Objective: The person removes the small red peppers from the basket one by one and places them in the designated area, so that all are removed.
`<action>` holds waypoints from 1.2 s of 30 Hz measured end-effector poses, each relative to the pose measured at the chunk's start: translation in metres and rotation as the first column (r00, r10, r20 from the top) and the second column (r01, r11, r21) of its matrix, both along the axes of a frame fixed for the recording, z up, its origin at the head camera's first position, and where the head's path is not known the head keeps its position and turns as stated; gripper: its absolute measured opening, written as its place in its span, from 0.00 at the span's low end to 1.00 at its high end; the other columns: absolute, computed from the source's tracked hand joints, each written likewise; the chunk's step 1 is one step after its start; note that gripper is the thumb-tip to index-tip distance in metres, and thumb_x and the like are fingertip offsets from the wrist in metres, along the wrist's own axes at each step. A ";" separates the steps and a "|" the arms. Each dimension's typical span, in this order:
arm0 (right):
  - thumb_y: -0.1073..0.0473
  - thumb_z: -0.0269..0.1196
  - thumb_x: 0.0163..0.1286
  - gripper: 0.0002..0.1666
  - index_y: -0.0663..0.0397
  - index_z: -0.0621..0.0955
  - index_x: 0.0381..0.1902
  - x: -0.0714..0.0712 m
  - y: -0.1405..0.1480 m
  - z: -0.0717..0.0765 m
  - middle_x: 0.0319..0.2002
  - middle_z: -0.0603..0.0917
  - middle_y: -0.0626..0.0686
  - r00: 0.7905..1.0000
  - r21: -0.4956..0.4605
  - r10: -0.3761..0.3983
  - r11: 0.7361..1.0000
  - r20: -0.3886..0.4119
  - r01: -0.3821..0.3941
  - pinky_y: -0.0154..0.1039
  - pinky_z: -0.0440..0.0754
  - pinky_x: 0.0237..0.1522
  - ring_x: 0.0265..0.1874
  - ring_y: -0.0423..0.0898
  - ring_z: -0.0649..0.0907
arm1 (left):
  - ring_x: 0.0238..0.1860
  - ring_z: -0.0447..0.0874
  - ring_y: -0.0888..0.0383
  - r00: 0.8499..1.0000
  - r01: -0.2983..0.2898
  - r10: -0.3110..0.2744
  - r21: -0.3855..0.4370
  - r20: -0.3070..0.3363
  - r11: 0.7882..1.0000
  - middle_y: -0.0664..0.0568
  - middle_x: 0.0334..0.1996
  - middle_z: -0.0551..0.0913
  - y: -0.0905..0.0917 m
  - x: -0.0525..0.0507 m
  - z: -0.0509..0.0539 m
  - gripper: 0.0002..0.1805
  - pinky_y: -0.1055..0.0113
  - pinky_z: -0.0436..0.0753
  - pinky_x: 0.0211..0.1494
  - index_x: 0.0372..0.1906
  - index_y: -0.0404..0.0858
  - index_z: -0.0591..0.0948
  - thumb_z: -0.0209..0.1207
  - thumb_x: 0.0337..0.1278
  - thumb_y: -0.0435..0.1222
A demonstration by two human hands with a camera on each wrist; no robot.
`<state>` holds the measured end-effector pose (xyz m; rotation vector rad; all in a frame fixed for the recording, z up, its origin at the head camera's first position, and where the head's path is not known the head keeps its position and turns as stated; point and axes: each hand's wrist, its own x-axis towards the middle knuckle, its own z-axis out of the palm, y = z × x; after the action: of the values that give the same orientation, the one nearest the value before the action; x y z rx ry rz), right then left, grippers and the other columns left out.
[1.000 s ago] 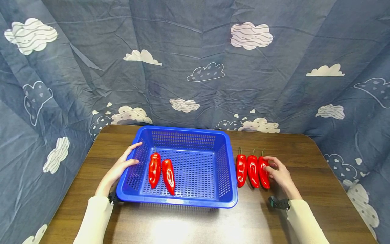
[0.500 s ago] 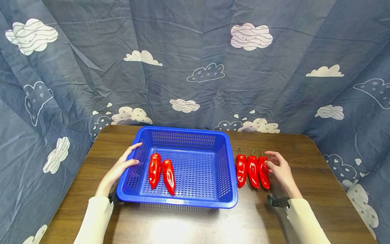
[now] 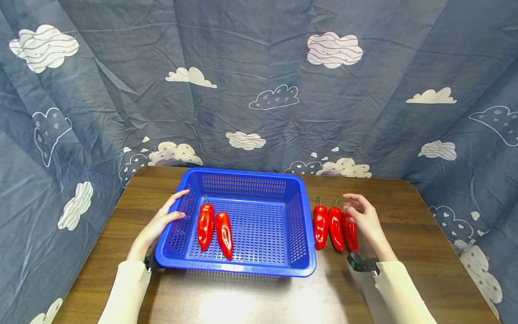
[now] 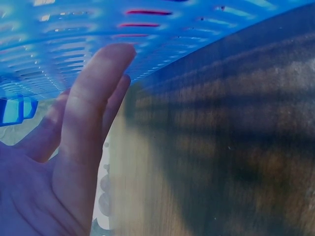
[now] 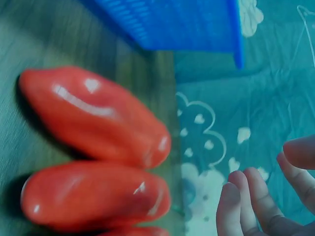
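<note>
A blue plastic basket [image 3: 259, 269] stands on the table in the head view. Two red peppers, one at the left [image 3: 205, 227] and one beside it [image 3: 224, 235], lie inside its left half. My left hand [image 3: 162, 220] rests with extended fingers against the basket's left side; its fingers [image 4: 83, 113] also show by the slotted wall in the left wrist view. Right of the basket lie three red peppers in a row: the nearest [image 3: 320, 228], the middle one [image 3: 336, 228] and the rightmost [image 3: 350, 235]. My right hand [image 3: 364, 220] hovers over the rightmost pepper's top, partly hiding it, fingers apart and holding nothing.
The brown wooden table [image 3: 408, 234] reaches back to a dark blue curtain [image 3: 259, 108] with white clouds. Dark straps sit on both wrists, the right one [image 3: 362, 263] showing plainly. Light glares off the table in front of the basket.
My right hand has drawn up off the rightmost pepper and shifted left and farther back toward the stems. The left hand, basket and peppers stay in place.
</note>
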<state>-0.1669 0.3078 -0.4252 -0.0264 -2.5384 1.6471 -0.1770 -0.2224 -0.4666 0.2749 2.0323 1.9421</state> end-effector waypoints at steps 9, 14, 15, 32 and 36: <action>0.71 0.51 0.69 0.21 0.71 0.69 0.59 -0.002 -0.023 0.017 0.44 0.80 0.59 0.998 -0.023 0.060 0.998 0.025 -0.060 0.38 0.82 0.37 0.34 0.33 0.80 | 0.58 0.65 0.35 1.000 0.002 -0.002 0.013 0.001 1.000 0.35 0.70 0.49 0.000 0.000 0.000 0.34 0.50 0.78 0.47 0.74 0.49 0.53 0.46 0.65 0.30; 0.69 0.51 0.71 0.22 0.69 0.69 0.61 -0.002 -0.038 0.025 0.48 0.78 0.67 0.993 -0.049 0.109 0.993 0.042 -0.107 0.34 0.81 0.38 0.37 0.37 0.81 | 0.58 0.65 0.34 1.000 0.002 -0.002 0.001 -0.006 1.000 0.35 0.70 0.49 0.000 0.000 0.000 0.34 0.51 0.78 0.47 0.74 0.49 0.53 0.46 0.65 0.30; 0.68 0.50 0.71 0.22 0.69 0.68 0.61 -0.002 -0.042 0.026 0.49 0.77 0.68 0.992 -0.056 0.120 0.991 0.047 -0.118 0.35 0.81 0.40 0.37 0.38 0.81 | 0.58 0.64 0.34 1.000 0.002 -0.002 0.001 -0.006 1.000 0.35 0.70 0.49 0.000 0.000 0.000 0.34 0.51 0.78 0.47 0.74 0.49 0.53 0.46 0.65 0.30; 0.69 0.52 0.70 0.21 0.67 0.70 0.60 -0.008 -0.104 0.039 0.48 0.77 0.69 0.952 -0.142 0.306 0.944 0.028 -0.299 0.47 0.80 0.41 0.41 0.55 0.82 | 0.57 0.65 0.36 1.000 -0.002 0.002 0.007 0.008 1.000 0.35 0.70 0.50 0.001 0.000 -0.001 0.34 0.51 0.78 0.47 0.74 0.49 0.53 0.47 0.65 0.30; 0.70 0.53 0.69 0.20 0.67 0.71 0.59 -0.011 -0.118 0.039 0.46 0.79 0.66 0.945 -0.142 0.326 0.937 0.020 -0.320 0.51 0.80 0.41 0.38 0.49 0.83 | 0.57 0.65 0.35 1.000 -0.003 0.003 0.005 0.012 1.000 0.35 0.70 0.49 0.001 0.000 -0.001 0.34 0.50 0.78 0.47 0.74 0.49 0.53 0.47 0.65 0.31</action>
<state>-0.1778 0.1901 -0.3862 0.3677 -2.5642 1.9535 -0.1773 -0.2218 -0.4672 0.2611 2.0220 1.9466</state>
